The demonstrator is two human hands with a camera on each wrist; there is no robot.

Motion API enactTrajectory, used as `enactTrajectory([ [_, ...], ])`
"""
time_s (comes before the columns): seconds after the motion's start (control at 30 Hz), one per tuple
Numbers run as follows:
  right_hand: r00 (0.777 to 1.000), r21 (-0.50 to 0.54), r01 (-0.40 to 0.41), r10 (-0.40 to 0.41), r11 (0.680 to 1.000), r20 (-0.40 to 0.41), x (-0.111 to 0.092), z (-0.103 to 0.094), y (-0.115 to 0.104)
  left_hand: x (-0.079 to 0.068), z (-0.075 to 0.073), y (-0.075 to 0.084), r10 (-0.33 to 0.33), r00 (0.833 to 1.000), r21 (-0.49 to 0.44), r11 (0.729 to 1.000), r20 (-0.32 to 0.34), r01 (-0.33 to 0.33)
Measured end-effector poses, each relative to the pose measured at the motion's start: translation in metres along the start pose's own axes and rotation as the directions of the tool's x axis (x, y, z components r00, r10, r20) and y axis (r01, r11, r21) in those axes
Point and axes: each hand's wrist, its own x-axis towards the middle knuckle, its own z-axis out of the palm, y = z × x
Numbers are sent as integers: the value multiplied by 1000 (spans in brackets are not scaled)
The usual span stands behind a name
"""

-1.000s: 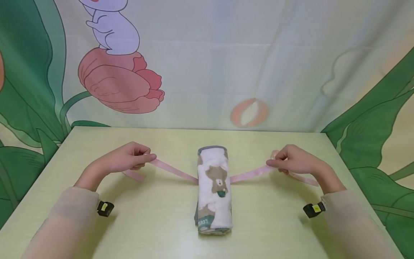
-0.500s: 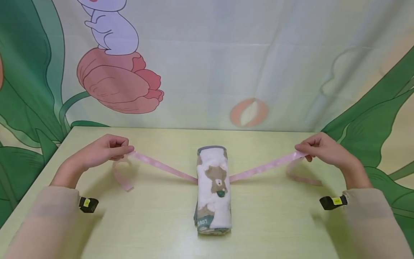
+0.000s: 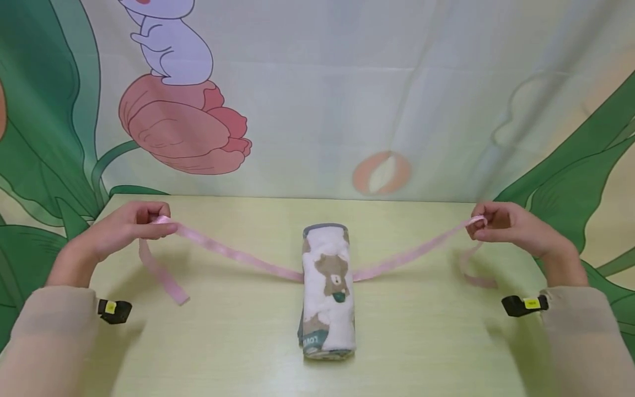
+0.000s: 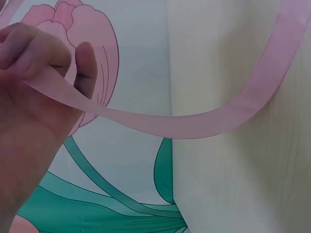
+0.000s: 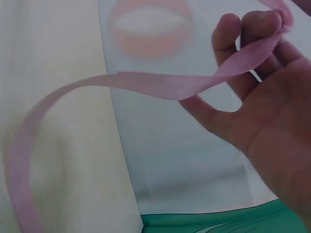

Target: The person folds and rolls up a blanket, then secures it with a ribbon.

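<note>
A rolled towel, white with brown bears, lies lengthwise at the table's middle. From under it a pink ribbon comes out on both sides and rises toward the hands. My left hand holds one side at the far left, its loose tail hanging to the table. On the far right, my right hand holds the other side with curled fingers. In the right wrist view, the ribbon runs over the fingers, the thumb standing apart from them. The left wrist view has the ribbon sagging from the curled fingers.
The pale table ends at the back against a printed curtain with a rabbit, flowers and leaves. Small black devices are worn at both sleeve cuffs.
Both hands have moved outward, away from the towel, sliding along the ribbon. More ribbon spans each side, and it now sags slightly. The right thumb has parted from the fingers. The towel stays put.
</note>
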Motion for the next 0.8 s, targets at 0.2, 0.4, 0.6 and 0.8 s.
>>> enactTrajectory([
  [0.2,980,-336,-122,60,934,-190,9,12,2,-2,6,-2,-163,987,121,980,9,160],
  [0.4,885,-483,-152,-99,862,-455,24,32,-8,13,26,16,-87,995,-14,996,-51,86],
  [0.6,946,-305,-73,-31,950,-323,30,38,-26,27,47,48,101,982,-187,974,-162,-131],
  [0.8,988,-328,-87,40,941,-147,29,37,-25,33,62,70,185,938,-352,891,-294,-286],
])
